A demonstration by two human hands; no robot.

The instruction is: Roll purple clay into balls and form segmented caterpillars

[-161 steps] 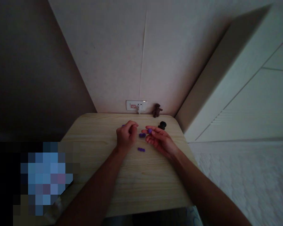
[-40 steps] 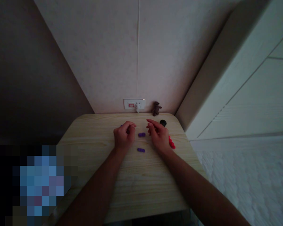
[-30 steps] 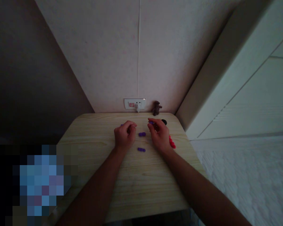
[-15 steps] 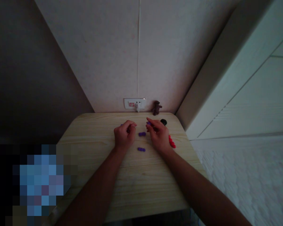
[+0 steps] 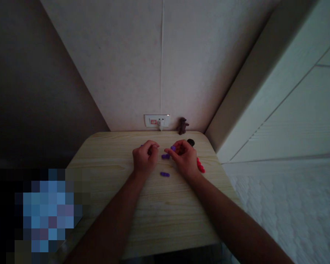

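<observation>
My right hand [image 5: 184, 156] pinches a small purple lump [image 5: 173, 148] between its fingers, a little above the table [image 5: 112, 205]. My left hand [image 5: 145, 157] is closed in a loose fist to the left of it; what lies inside the curled fingers is hidden. Between the hands rests a short knobbly purple piece [image 5: 165, 156], partly behind my right thumb. Nearer to me lies a second, similar purple piece [image 5: 165, 174]. A bit of purple also peeks out behind my left hand.
A row of red lumps [image 5: 200, 165] and a round black item [image 5: 190, 142] lie beside my right hand. At the back edge stands a small brown bear figure [image 5: 183, 126]. A wall socket [image 5: 157, 121] with a white plug is behind the table.
My right hand's fingers have shifted around the purple lump, turning it slightly nearer to me, and the thumb now reaches further left. My left hand stays in place.
</observation>
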